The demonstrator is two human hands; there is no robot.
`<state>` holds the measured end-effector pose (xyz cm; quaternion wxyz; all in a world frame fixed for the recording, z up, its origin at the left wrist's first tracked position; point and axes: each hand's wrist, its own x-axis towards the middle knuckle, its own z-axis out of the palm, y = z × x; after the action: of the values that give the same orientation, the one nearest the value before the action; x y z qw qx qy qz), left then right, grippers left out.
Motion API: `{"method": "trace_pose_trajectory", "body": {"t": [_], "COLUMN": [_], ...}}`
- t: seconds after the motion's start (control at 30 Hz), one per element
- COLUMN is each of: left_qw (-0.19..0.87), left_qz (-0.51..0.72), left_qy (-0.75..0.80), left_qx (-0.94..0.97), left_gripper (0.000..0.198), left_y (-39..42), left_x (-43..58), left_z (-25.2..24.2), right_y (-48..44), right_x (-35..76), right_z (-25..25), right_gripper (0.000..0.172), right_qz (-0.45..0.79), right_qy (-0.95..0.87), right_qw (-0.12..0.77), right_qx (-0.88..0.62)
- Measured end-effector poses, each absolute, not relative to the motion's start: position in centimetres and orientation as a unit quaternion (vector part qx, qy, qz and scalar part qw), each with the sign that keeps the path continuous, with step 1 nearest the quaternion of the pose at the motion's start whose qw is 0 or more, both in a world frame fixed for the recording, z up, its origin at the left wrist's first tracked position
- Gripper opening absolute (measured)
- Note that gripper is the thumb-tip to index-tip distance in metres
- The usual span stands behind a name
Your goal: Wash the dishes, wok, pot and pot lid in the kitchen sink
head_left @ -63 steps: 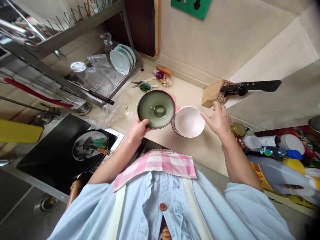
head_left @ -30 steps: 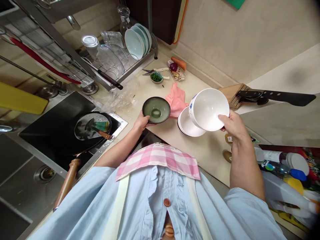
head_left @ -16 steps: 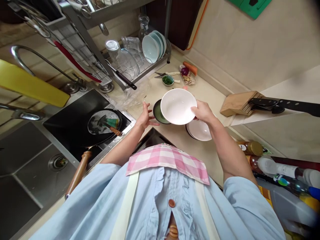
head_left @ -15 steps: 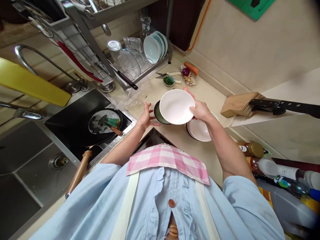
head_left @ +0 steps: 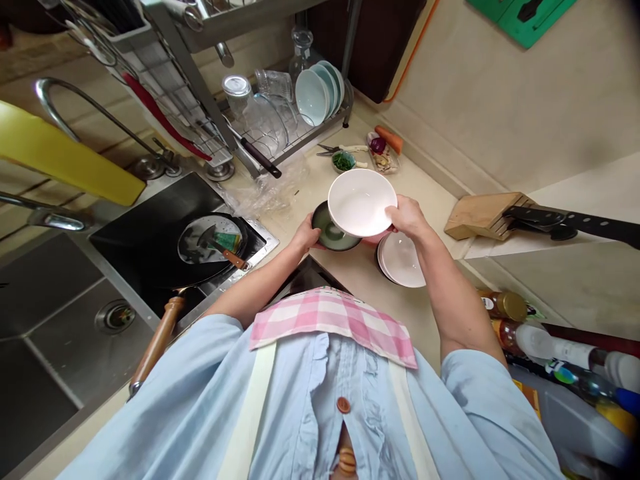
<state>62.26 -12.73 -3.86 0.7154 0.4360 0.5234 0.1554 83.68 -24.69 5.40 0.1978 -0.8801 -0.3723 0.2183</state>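
My right hand (head_left: 407, 217) grips the rim of a white ceramic bowl (head_left: 362, 202), which it holds tilted up. The bowl overlaps a dark green glazed bowl (head_left: 330, 227) and hides part of it. My left hand (head_left: 305, 237) is at the green bowl's near edge, its fingers curled out of sight beneath it. Below my right hand, a stack of white dishes (head_left: 401, 261) rests on the beige counter (head_left: 380, 313). A pink cloth (head_left: 375, 238) peeks out beneath the white bowl.
Behind the bowls are a small dish of chopped greens (head_left: 343, 161), scissors (head_left: 330, 149), a carrot (head_left: 389, 139) and a red onion (head_left: 378, 145). A dish rack (head_left: 280, 133) stands back left, a black pan (head_left: 210, 243) left, and a knife block (head_left: 483, 215) right.
My left hand has closed in from its spread-open pose onto the green bowl's edge. The white bowl, lifted from the stack earlier, now sits over the green bowl.
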Motion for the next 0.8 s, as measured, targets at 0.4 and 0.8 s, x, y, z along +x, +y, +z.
{"method": "trace_pose_trajectory", "body": {"t": [0.4,0.8], "left_qw": [0.676,0.726], "left_qz": [0.225,0.198], "left_qy": [0.557,0.500], "left_qx": [0.427,0.429], "left_gripper": [0.081,0.067], "left_y": [-11.5,-11.3], "left_x": [56.5,57.3], "left_z": [-4.3,-3.9], "right_y": [-21.1,-21.2], "right_x": [84.5,82.5], "right_z": [5.6,7.9], "right_gripper": [0.037,0.040], "right_qz": [0.279,0.234], "right_qy": [-0.275,-0.361], "right_qw": [0.280,0.215], "right_qx": [-0.877,-0.877]}}
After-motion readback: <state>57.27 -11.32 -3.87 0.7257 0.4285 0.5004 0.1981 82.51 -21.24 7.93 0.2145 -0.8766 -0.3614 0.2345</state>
